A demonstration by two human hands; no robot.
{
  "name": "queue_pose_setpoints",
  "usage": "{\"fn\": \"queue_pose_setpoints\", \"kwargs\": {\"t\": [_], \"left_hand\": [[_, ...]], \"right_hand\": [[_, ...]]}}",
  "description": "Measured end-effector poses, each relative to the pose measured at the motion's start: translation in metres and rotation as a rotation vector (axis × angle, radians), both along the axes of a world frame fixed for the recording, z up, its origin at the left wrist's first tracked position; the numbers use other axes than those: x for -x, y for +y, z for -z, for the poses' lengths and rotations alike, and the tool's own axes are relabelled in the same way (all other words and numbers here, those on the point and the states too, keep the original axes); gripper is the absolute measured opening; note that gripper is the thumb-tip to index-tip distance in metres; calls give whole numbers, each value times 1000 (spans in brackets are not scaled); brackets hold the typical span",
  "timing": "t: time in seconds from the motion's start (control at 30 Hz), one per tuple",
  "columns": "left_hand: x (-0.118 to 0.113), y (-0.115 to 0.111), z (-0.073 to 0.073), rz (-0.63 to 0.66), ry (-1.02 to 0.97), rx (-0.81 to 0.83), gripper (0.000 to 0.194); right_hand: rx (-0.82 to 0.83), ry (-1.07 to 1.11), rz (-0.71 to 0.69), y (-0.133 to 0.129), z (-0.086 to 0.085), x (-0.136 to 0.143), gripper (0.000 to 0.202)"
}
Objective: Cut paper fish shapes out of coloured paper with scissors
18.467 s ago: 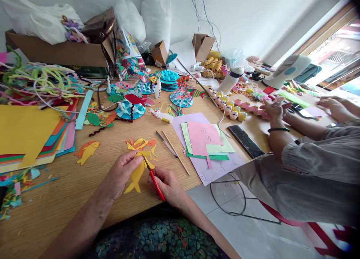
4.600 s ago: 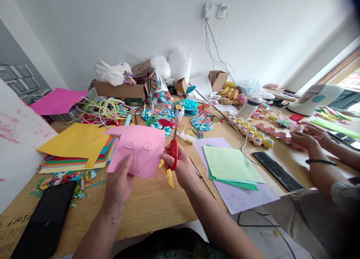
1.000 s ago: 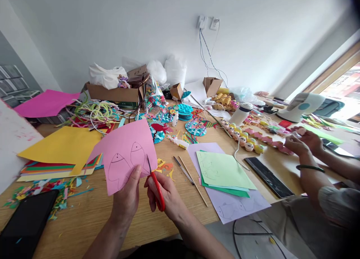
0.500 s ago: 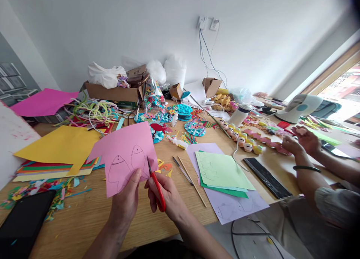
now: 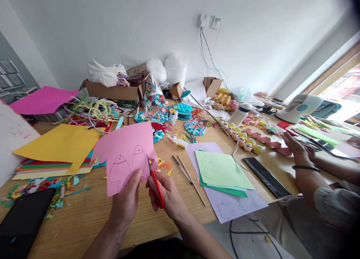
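A pink sheet of paper [image 5: 128, 139] with two fish outlines drawn on it is pinched by its lower edge in my left hand [image 5: 126, 197]. My right hand [image 5: 165, 193] grips red-handled scissors [image 5: 156, 187]. The scissor blades sit at the sheet's right side, beside the right-hand fish outline, where the paper is partly cut. Behind the sheet lie orange and yellow paper scraps [image 5: 165, 166]. A pen [image 5: 182, 170] and a thin wooden stick [image 5: 194, 184] rest on the table to the right of my hands.
Left are a yellow sheet [image 5: 56, 142] over stacked coloured paper, scraps [image 5: 66, 185] and a black phone [image 5: 26, 217]. Right are green sheets [image 5: 225, 170] on a purple sheet [image 5: 239, 210] and a dark flat device [image 5: 266, 176]. A co-worker's hands [image 5: 298, 148] are at far right.
The scissors and my right hand have shifted very slightly, and the cut strip at the sheet's right edge bends outward a bit more. The co-worker's hands have lowered toward the table.
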State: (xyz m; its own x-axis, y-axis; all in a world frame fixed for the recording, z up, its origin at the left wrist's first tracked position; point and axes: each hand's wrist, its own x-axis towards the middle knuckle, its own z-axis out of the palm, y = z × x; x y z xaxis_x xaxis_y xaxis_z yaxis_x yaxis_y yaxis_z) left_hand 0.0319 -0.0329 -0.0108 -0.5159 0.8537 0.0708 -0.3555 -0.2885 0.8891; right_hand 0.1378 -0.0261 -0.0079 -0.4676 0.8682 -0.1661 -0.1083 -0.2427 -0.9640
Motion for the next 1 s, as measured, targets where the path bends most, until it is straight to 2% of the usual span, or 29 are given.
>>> {"fn": "queue_pose_setpoints", "kwargs": {"t": [0.13,0.27,0.43,0.57,0.8,1.0], "left_hand": [[3,2,-2,-29,4,26,51],[9,5,-5,-72,-7,10,51],[11,5,-9,-68,-70,14,57],[7,2,-11,-48,-76,14,59],[8,-5,-10,6,-46,16,53],[7,-9,-13,66,-44,47,47]], "right_hand": [[3,-14,-98,-1,-1,-6,53],[12,-82,-191,-11,0,-25,50],[2,-119,-179,-20,-13,-42,52],[-37,-110,-193,-13,-20,-38,51],[-64,-113,-196,-3,-10,-25,51],[-63,-83,-149,0,-9,-19,52]]}}
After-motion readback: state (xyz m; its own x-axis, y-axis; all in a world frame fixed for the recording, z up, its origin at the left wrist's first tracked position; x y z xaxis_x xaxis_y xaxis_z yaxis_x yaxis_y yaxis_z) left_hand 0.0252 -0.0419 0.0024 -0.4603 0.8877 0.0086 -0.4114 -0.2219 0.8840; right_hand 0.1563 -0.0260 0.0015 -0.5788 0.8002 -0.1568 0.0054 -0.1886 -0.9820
